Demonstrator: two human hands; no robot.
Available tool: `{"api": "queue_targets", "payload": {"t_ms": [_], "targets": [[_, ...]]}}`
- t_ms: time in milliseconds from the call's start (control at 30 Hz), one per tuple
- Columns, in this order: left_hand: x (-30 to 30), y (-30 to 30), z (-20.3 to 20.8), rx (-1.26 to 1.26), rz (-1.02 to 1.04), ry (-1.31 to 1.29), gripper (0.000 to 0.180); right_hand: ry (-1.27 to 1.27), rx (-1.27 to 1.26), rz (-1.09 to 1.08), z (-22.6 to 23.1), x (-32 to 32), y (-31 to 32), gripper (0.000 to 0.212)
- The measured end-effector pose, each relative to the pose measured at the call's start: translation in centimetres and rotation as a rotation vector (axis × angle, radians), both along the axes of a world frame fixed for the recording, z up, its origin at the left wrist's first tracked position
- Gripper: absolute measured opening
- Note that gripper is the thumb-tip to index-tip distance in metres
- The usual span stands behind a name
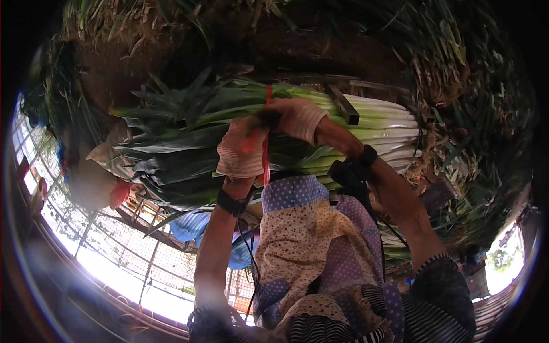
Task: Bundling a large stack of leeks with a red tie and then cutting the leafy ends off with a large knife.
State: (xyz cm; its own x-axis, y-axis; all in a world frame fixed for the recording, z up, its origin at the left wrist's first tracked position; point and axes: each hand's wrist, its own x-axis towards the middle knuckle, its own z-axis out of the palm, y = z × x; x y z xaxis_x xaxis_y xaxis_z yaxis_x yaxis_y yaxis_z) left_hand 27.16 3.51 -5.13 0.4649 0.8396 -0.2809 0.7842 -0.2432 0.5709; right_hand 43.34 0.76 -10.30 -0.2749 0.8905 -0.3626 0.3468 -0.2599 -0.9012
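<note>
A thick bundle of leeks (pixel 343 114) lies crosswise before me, white stems and roots to the right, dark green leaves to the left. Around its leafy part runs a red tie (pixel 267 157). My left hand (pixel 243 150), in a pale ribbed glove, is closed at the tie just left of it. My right hand (pixel 294 117), gloved alike, reaches over the bundle with its fingers closed at the same tie, meeting the left hand. The fingertips are dark and somewhat blurred where the two hands meet.
A dark metal bar (pixel 345 106) of a stand juts up beside the stems. More leeks (pixel 440 48) are heaped at the far side and right. A pale sack-like thing (pixel 91 183) lies at the left, with mesh fencing (pixel 131 251) below it. Cables hang along both my forearms.
</note>
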Motion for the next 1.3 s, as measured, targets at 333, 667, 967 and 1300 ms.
{"api": "queue_targets", "payload": {"t_ms": [333, 667, 967, 1300], "targets": [[-0.9, -0.2, -0.5, -0.2, 0.182, -0.111, 0.017, -0.002, 0.039, -0.155, -0.2, -0.9, -0.9, 0.02], [-0.7, -0.3, -0.4, -0.1, 0.074, -0.183, 0.02, 0.028, 0.274, -0.19, -1.6, -0.7, -1.7, 0.02], [-1.8, -2.8, 3.9, 0.011, -0.08, 0.17, 0.014, -0.3, 0.317, -0.142, -0.9, -1.3, -1.8, 0.008], [-5.7, -3.4, 0.3, -0.745, 0.401, -0.583, 0.023, -0.437, 0.308, -0.157, 0.0, -2.7, -2.0, 0.017]]}}
